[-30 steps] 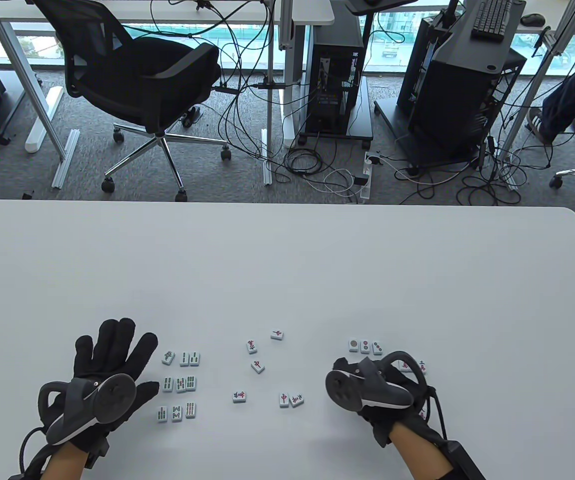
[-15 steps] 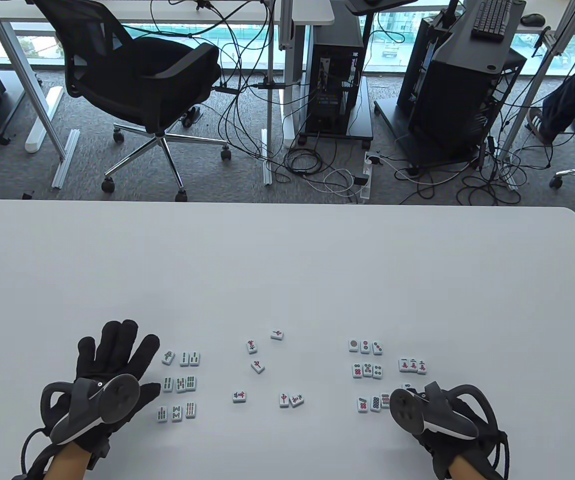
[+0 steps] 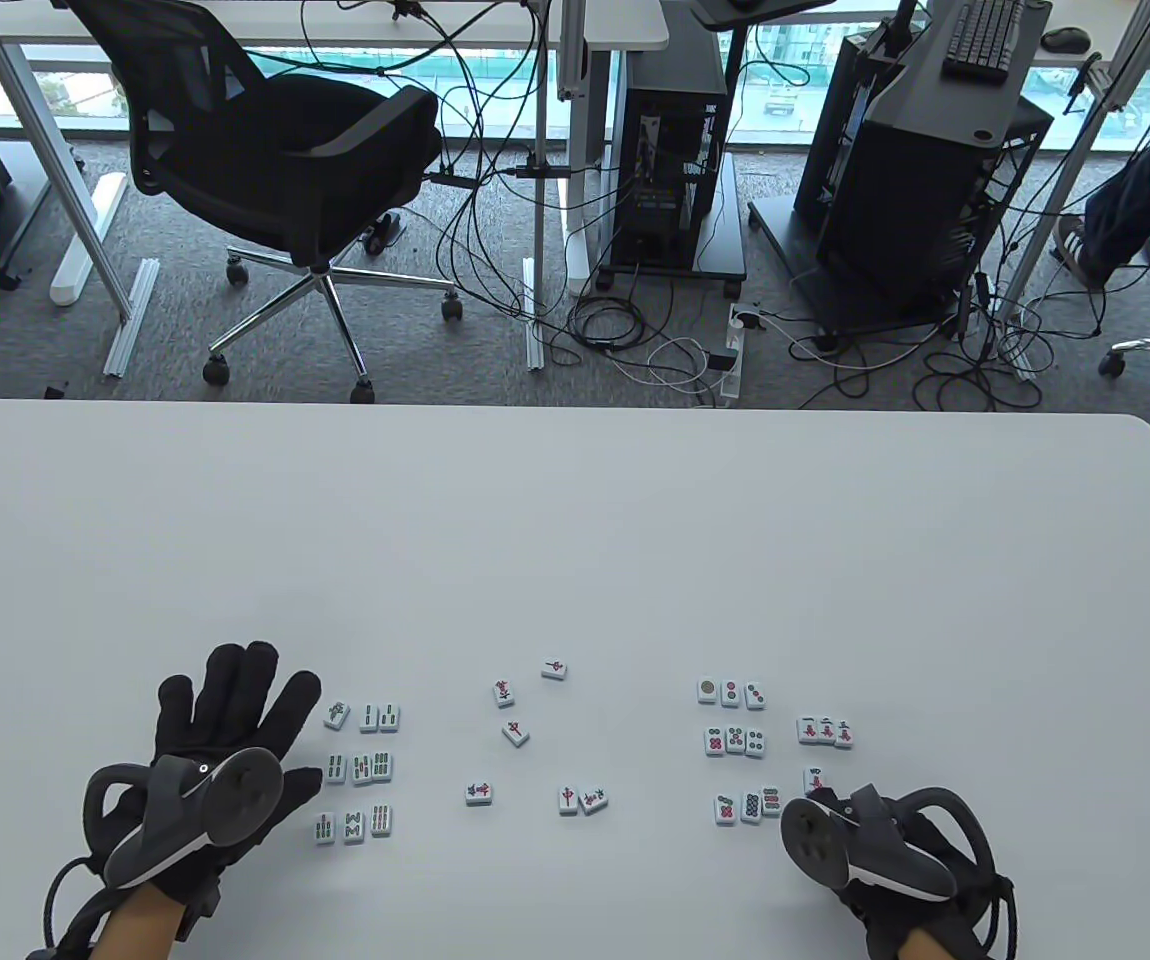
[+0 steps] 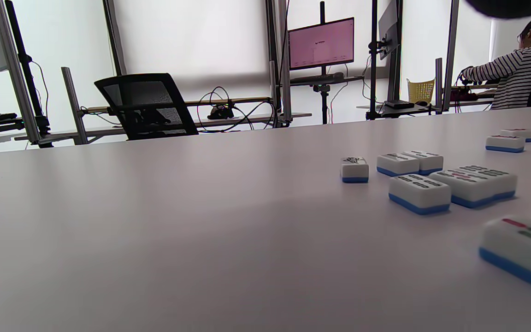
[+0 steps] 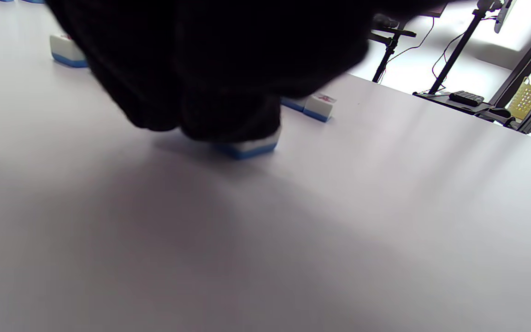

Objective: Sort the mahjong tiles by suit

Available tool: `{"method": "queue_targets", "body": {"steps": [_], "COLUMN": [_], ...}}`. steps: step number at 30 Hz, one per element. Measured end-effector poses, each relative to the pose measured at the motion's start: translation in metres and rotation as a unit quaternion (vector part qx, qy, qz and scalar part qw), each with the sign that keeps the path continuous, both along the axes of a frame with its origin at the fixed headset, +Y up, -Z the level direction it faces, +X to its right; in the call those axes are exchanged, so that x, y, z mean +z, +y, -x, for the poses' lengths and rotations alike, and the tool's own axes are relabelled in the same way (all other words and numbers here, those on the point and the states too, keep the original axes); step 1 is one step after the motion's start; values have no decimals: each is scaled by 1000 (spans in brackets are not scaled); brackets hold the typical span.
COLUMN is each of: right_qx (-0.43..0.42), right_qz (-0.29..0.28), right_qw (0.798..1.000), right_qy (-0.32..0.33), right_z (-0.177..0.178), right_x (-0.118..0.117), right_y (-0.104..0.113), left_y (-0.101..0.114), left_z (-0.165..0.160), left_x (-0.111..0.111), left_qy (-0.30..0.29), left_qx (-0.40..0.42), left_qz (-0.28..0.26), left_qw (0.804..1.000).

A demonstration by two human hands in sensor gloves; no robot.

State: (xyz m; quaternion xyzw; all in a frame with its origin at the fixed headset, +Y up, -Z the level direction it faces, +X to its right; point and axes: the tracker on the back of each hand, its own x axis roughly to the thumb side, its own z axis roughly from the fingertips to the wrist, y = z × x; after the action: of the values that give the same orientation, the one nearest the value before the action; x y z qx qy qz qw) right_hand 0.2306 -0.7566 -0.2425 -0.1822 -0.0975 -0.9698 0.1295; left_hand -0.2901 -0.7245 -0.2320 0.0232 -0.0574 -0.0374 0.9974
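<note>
Wide white worktop (image 3: 575,540), office chair (image 3: 275,150) and computer towers on the floor beyond its far edge. Left hand (image 3: 225,740) flat on the surface at the near left, fingers straight and spread, holding nothing. Right hand (image 3: 865,850) low at the near right, tracker covering most of it from above; in the right wrist view, dark gloved fingers (image 5: 228,106) bent down onto a white tile with a blue base (image 5: 247,146) — pressing or pinching, cannot tell which.

Mahjong tiles face up in four patches along the near side:
- bamboo tiles (image 3: 360,767) just right of the left hand, three rows of three, the same rows visible low and close in the left wrist view (image 4: 454,184);
- dot tiles (image 3: 735,740) left of the right hand, three rows of three;
- a row of three character tiles (image 3: 825,731) farther right, beside the dots, with the single tile (image 3: 815,779) under the right fingertips just nearer than that row;
- loose red-marked tiles (image 3: 515,733) scattered between the bamboo and dot patches, unaligned — a touching pair (image 3: 582,798) nearest the right hand.
</note>
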Motion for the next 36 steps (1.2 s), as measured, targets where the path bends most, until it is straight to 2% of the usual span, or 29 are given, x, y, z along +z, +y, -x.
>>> {"method": "queue_targets", "body": {"steps": [12,19,23,26,31,36], "right_qx": [18,-39,-84,-94,-68,-56], "right_qz": [-10,-13,-21,-35,-53,-56], "right_qw": [1000,999,994,986,970,960], "right_qy": [-4,8,72,134,228,270], "right_z": [2,15,55,96,162,215], "right_x": [2,3,1,-4,-10,-16], "right_y": [-4,20,38,43,33,20], "left_y": [0,-1,0,1,3,3], "left_z": [-1,0,-1,-2,-3,-2], "left_x": [-1,-1,0,1,1,1], "left_qy": [-1,-1,-3,-6,-11,-15], "left_qx": [-1,1,3,2,6,11], "left_qz": [1,-1,-1,-6,-11,-12], "left_qw": [1000,1000,1000,1000,1000,1000]}}
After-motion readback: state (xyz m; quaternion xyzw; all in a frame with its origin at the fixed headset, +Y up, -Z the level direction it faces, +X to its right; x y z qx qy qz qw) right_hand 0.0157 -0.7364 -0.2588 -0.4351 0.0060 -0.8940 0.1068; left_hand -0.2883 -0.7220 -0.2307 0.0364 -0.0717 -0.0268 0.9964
